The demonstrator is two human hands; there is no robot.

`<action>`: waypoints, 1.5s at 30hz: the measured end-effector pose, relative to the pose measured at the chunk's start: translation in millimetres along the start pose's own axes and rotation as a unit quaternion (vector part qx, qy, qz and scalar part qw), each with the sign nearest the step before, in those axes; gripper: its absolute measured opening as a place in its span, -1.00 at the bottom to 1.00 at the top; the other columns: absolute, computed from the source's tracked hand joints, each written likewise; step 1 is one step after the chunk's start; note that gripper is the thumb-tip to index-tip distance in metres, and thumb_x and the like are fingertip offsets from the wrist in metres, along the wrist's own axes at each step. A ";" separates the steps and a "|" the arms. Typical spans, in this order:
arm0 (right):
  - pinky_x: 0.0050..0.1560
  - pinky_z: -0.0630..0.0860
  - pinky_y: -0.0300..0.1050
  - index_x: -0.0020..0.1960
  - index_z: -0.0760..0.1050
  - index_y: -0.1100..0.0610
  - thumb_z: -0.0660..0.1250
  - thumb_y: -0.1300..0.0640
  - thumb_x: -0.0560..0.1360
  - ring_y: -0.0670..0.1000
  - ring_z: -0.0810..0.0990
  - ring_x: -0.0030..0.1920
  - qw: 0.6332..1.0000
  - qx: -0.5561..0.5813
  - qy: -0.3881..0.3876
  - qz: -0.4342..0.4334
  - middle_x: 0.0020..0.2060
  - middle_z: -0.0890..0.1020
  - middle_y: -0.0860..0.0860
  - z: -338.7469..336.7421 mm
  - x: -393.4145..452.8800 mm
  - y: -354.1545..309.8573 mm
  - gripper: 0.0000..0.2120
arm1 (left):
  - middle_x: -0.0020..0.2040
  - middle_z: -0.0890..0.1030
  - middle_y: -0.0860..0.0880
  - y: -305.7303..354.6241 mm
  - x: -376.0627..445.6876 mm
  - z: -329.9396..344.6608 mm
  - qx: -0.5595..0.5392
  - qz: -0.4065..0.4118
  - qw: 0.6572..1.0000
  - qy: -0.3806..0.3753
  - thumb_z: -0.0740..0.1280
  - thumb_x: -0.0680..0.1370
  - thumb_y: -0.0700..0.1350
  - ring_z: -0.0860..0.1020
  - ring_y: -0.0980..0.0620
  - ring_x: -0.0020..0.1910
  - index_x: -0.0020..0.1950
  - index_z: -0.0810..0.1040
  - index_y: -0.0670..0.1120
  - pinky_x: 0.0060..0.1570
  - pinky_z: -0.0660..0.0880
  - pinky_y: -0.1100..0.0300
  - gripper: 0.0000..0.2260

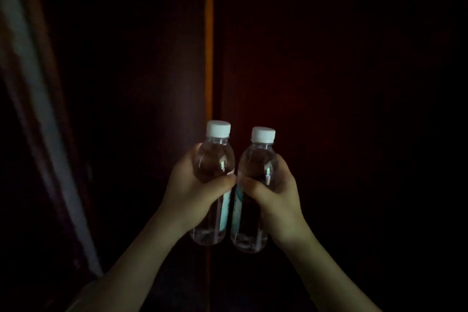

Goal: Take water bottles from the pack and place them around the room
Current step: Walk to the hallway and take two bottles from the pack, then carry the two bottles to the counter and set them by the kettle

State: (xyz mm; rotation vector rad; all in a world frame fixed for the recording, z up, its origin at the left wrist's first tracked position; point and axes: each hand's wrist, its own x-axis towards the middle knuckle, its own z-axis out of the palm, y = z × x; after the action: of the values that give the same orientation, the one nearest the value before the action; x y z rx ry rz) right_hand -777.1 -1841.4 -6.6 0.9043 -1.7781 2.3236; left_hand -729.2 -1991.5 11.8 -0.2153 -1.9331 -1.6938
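Very dark scene w/ little detail beyond the centre. Landmark: a thin vertical orange strip [209,33] running down the middle of the dark reddish-brown panels, prob. a lit gap or edge btwn two of them, can't tell which. Directly below the strip's visible lower end, the left hand [195,192] is clenched round a clear plastic water bottle with a white screw cap [215,159], thumb across the front at mid-height, other fingers wrapped behind and mostly hidden. This bottle is upright, cap lined up approx. under the strip, base hanging free below the hand w/ nothing seen under it. Just right of the strip, the right hand [274,192] grips a second clear plastic bottle with a white cap [258,167] the same way, thumb across the front, fingers curled round the far side. That bottle is upright too, tilted slightly, cap a bit lower than the first. The two bottles sit side by side, v. close at the label level; whether they touch is unclear. Both show a pale teal-and-white label on the facing sides and look full of clear liquid. Thumb tips nearly meet btwn the bottles. Bare forearms enter from the bottom corners. Well left of the strip, a blurred pale diagonal band [38,109] slants down toward the bottom left; what it is can't be told.
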 end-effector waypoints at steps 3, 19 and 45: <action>-0.15 0.58 -0.16 0.12 0.47 0.21 0.44 0.24 0.34 -0.02 0.65 -0.16 0.996 -0.059 0.069 -0.002 -0.17 0.64 -0.01 -37.5 -23.1 -12.3 -0.63 | -0.11 0.67 -0.17 -14.8 6.8 34.4 -0.037 -0.010 0.996 -0.083 0.49 0.27 -0.10 0.68 -0.08 -0.10 0.00 0.57 -0.04 -0.08 0.59 0.04 -0.68; -0.21 0.57 -0.05 -0.03 0.57 -0.03 0.47 0.08 0.16 -0.03 0.60 -0.23 0.774 -0.284 0.553 -0.119 -0.27 0.63 -0.06 -205.5 -333.9 -231.4 -0.63 | -0.24 0.61 0.03 110.5 -185.4 365.7 -0.312 -0.004 0.794 -0.522 0.49 0.22 -0.20 0.62 0.11 -0.31 0.07 0.49 -0.24 -0.30 0.55 0.24 -0.54; -0.28 0.62 -0.14 0.18 0.48 0.23 0.45 0.16 0.26 0.07 0.68 -0.17 0.486 -0.401 0.767 -0.122 -0.09 0.61 0.21 -338.2 -790.5 -478.1 -0.50 | -0.11 0.67 0.04 351.7 -609.6 671.5 -0.371 0.043 0.588 -0.717 0.51 0.21 0.05 0.70 -0.02 -0.15 -0.01 0.57 0.18 -0.15 0.64 0.01 -0.62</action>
State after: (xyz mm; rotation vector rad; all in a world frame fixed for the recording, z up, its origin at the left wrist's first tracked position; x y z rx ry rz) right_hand -70.1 -1158.1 -38.8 -0.8605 -1.1692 0.8037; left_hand -258.0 -1141.2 -23.1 -2.6226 -1.5929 -2.3558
